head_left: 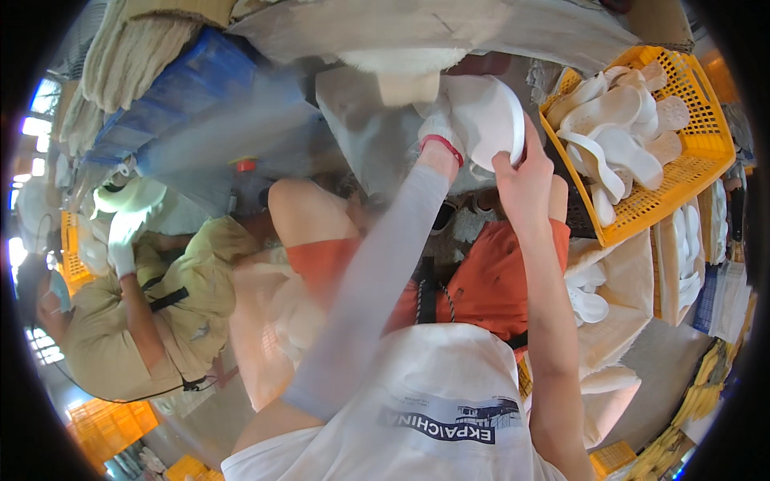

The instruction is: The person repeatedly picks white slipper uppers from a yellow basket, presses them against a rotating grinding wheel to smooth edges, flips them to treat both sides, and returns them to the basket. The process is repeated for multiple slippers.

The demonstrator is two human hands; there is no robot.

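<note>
In front of my knees a smooth white clog (488, 120) is tilted, its rounded rim on the right side. My right hand (525, 168) is bare and closed on the clog's lower right edge, thumb on the near face. My left hand (439, 128) wears a white glove with a red cuff and lies against the clog's left side; its fingers are hidden or blurred. Just above the left hand is a pale block-like machine part (407, 86), with a fuzzy white pad (401, 59) over it.
A yellow basket (618, 234) at the right holds several white clogs. More white pieces lie in a cloth-lined container (622, 317) below it. Blue bins (184, 88) stand at the upper left. A seated co-worker (152, 321) at the left has a gloved hand raised near a pale lit piece.
</note>
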